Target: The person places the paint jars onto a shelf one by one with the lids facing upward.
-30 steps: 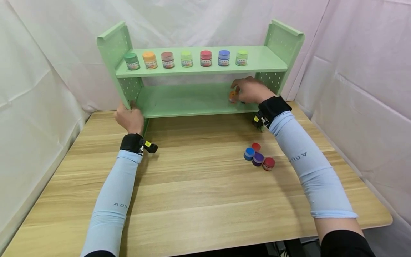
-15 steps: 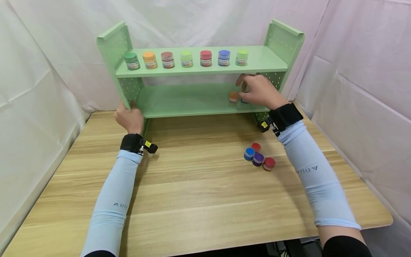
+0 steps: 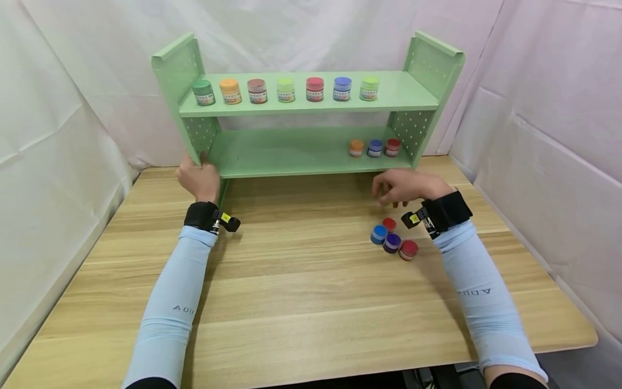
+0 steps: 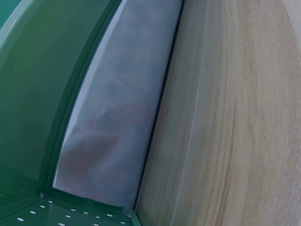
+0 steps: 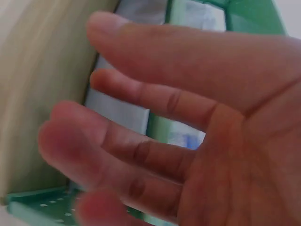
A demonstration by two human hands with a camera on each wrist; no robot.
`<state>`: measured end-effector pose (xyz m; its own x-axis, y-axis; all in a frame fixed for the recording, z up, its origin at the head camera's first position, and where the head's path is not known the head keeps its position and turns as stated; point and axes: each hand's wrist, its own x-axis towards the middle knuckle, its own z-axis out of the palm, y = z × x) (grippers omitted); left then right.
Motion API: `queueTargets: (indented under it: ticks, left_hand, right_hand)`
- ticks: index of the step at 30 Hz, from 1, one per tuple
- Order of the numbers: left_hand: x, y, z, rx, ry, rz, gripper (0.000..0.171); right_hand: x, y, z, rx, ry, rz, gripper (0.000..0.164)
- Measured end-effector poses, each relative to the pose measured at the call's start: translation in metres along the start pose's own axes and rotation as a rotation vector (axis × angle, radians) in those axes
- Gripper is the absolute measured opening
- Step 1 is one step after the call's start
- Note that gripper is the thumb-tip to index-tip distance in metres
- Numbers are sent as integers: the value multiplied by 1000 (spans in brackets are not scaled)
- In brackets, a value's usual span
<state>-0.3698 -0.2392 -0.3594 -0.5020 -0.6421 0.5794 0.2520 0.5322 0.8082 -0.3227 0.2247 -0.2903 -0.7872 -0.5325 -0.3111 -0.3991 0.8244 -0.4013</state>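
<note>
My left hand [image 3: 199, 178] grips the lower left side panel of a green two-tier shelf [image 3: 291, 173]; its fingertips are partly hidden behind the panel. In front of the lower tier's right end, my right hand [image 3: 408, 185] hovers above the table with loosely bent fingers. The right wrist view shows those fingers [image 5: 155, 99] spread and holding nothing. Just nearer to me stand small paint jars close together: a red-lidded jar [image 3: 389, 225], a blue jar [image 3: 379, 234], a purple jar [image 3: 392, 243] and a dark red jar [image 3: 408, 250].
On the lower tier's right end are an orange jar [image 3: 356, 148], a blue-lidded jar [image 3: 374, 148] and a red-lidded jar [image 3: 392, 148]. Several jars line the upper tier, from a dark green jar [image 3: 203, 92] to a light green one. White cloth [image 3: 549, 162] surrounds the wooden table [image 3: 291, 292].
My right hand has let go at the lower tier and come down toward me over the table, uncovering the jars there. My left hand stays on the side panel.
</note>
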Motion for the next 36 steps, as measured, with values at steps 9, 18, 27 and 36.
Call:
queueTargets:
  ticks: [9, 18, 27, 36]
  left_hand:
    - [0, -3, 0, 0, -2, -13, 23]
    - [2, 0, -1, 21, 12, 1, 23]
    - [2, 1, -1, 3, 6, -18, 25]
    - [0, 1, 0, 0, 3, -25, 23]
  right_hand:
    - [0, 30, 17, 112, -150, 59, 38]
    - [6, 46, 24, 213, -203, 77, 36]
    - [8, 47, 23, 236, -236, 57, 35]
    - [6, 48, 23, 259, -240, 68, 30]
